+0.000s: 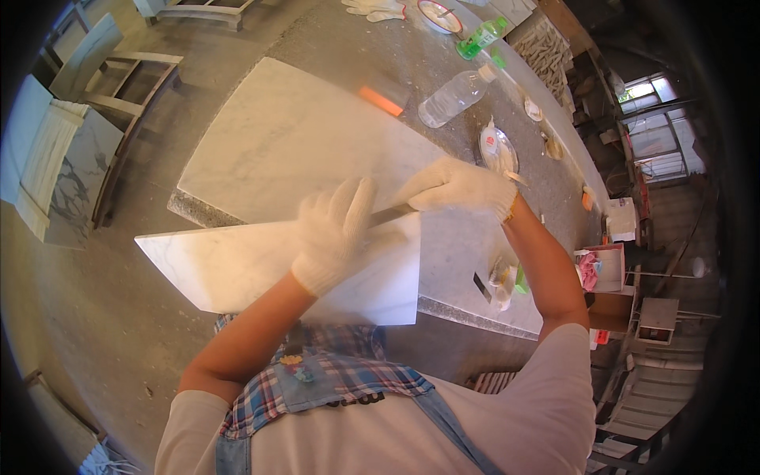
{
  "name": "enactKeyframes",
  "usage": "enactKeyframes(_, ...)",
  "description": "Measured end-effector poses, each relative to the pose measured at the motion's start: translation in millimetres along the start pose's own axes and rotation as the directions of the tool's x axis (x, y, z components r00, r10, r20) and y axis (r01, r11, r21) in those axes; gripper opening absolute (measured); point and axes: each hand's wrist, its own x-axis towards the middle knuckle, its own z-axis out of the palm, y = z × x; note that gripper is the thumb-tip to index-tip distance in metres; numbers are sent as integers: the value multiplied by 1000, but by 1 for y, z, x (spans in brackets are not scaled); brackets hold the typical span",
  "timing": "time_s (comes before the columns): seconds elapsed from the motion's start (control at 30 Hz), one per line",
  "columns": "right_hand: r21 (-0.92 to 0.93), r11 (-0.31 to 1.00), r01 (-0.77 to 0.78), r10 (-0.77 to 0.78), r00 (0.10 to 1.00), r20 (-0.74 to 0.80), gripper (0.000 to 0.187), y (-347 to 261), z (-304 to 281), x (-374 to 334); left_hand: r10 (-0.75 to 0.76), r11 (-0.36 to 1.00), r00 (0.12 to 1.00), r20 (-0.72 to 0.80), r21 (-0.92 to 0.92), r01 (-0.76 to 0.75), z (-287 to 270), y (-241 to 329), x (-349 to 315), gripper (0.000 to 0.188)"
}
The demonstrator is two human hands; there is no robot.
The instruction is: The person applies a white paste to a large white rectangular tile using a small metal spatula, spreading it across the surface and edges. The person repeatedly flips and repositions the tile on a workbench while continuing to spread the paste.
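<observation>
A white marble slab (237,265) with an angled left end stands tilted close in front of me, against the near edge of the worktable. My left hand (336,237), in a pale knitted glove, rests at its upper edge, fingers raised and a little apart, slightly blurred. Just right of it, my right hand (463,188), gloved the same way, is closed on a thin dark strip (389,214) at the slab's upper edge. What this strip is I cannot make out. Behind both hands a larger veined marble slab (277,142) lies flat on the table.
Beyond the flat slab are an orange block (381,101), a clear plastic bottle (455,98), a green bottle (480,39), an enamel bowl (439,16) and spare gloves (374,9). A metal dish (499,154) sits past my right hand. Marble pieces (83,158) and wooden frames (131,91) stand left.
</observation>
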Motion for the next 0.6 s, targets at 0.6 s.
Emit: enactKeyframes(0.6, 119, 993, -1, 22, 983, -181, 35, 9, 5, -18, 4, 996, 1000, 3, -89, -3, 5, -3, 2, 84)
